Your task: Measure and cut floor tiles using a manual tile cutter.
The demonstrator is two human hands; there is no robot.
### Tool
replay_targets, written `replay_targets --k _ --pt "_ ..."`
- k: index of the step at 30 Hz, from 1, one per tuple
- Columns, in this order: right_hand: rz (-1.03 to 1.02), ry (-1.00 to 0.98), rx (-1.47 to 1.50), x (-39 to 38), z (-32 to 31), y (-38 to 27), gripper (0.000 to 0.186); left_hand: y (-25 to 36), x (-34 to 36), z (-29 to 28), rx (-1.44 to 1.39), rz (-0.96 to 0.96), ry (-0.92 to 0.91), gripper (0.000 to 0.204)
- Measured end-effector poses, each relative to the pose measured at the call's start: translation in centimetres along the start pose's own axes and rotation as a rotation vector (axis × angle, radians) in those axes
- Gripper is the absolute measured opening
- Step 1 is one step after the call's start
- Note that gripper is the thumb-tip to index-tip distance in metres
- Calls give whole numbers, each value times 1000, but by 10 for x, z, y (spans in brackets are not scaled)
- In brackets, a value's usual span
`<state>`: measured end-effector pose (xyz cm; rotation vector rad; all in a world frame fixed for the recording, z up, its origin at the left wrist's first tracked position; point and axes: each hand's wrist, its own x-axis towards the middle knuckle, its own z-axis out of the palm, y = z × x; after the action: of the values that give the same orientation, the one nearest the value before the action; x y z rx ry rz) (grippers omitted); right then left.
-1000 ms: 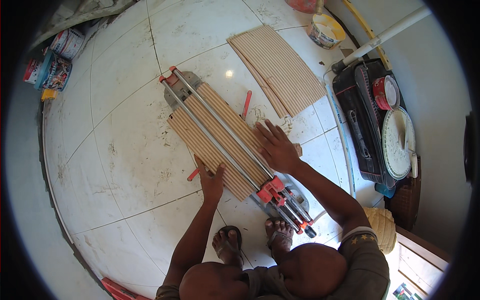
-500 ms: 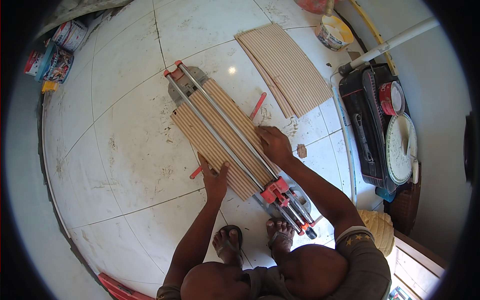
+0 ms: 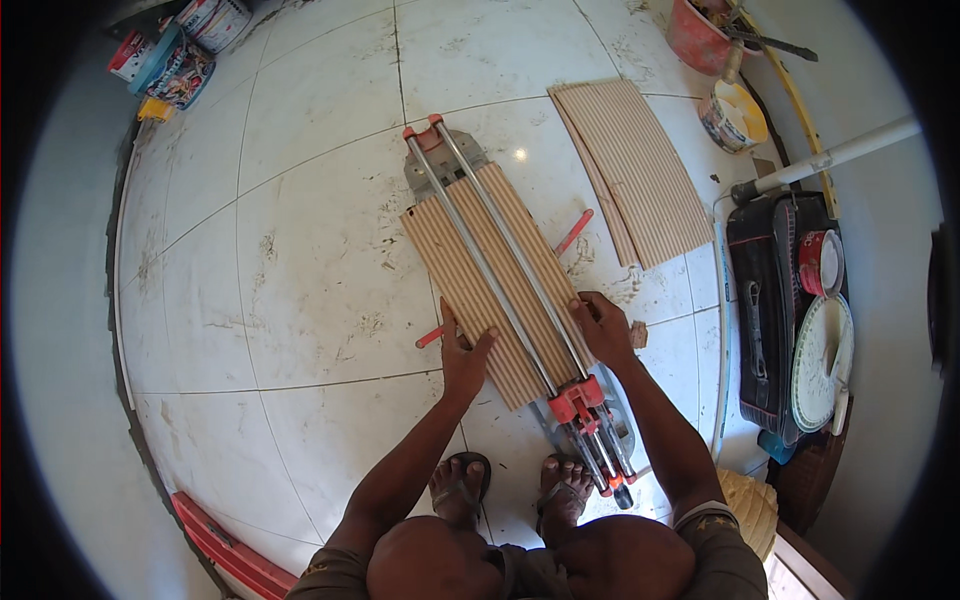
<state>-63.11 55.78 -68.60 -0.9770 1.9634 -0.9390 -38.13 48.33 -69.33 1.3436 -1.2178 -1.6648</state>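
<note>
A long tan ribbed tile lies on a manual tile cutter, under its two metal rails. The cutter's red carriage is at the near end, close to my feet. My left hand grips the tile's left edge, thumb on the ribbed face and fingers along the side. On the opposite edge, my right hand holds the tile near the right rail; its fingertips are partly hidden. Red support arms stick out on both sides of the cutter, the right one longer in view.
More ribbed tiles lie stacked at the far right. Beyond them stand a yellow-lined bucket and a red tub. A black bag lies along the right wall. Paint buckets sit at the far left, and a small broken piece is beside my right hand.
The whole view has shifted, so the cutter and tile appear farther right. My right hand sits slightly nearer along the tile's edge. My left hand keeps its hold.
</note>
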Motion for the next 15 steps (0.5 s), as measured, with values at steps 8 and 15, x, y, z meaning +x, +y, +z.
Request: replay_targets --k 8,15 --pt "14 123 -94 17 18 -12 45 18 17 -2 209 -2 -4 105" --pt "-8 152 -82 31 14 -16 49 48 27 -8 463 -86 -85 102"
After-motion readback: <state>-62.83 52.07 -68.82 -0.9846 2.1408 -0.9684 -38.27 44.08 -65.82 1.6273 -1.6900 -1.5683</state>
